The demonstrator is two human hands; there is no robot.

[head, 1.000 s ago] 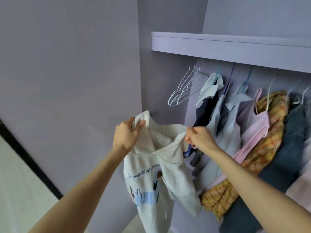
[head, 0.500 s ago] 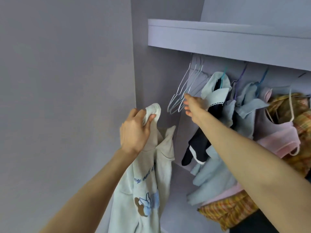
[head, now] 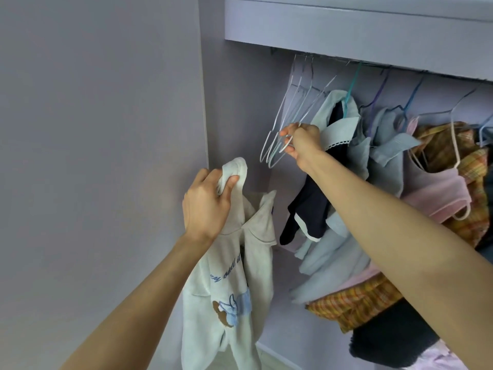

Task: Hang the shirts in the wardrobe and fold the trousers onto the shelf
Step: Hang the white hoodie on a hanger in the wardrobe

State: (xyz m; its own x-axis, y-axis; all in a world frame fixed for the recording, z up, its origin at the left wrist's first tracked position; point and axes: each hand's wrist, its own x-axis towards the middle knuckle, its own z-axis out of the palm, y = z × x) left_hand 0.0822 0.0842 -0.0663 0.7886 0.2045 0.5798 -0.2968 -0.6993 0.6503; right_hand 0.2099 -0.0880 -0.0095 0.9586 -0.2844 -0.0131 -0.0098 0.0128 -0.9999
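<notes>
My left hand (head: 206,202) grips a bunched shoulder of a white collared shirt (head: 234,295) with blue script and a cartoon print; the shirt hangs down in front of the wardrobe's left side. My right hand (head: 300,141) reaches up to several empty white wire hangers (head: 286,121) on the rail, and its fingers pinch the lower end of one. The hangers' hooks sit on the rail just under the shelf (head: 346,30).
To the right hang a navy and white collared top (head: 309,209), pale blue shirts (head: 384,145), a pink top (head: 437,190), a yellow plaid garment (head: 453,156) and dark trousers (head: 392,340). The wardrobe's lilac side panel (head: 106,156) stands at left.
My right hand let go of the shirt's collar, rose to the empty hangers and now pinches one. My left hand keeps the shirt, which now hangs from one shoulder.
</notes>
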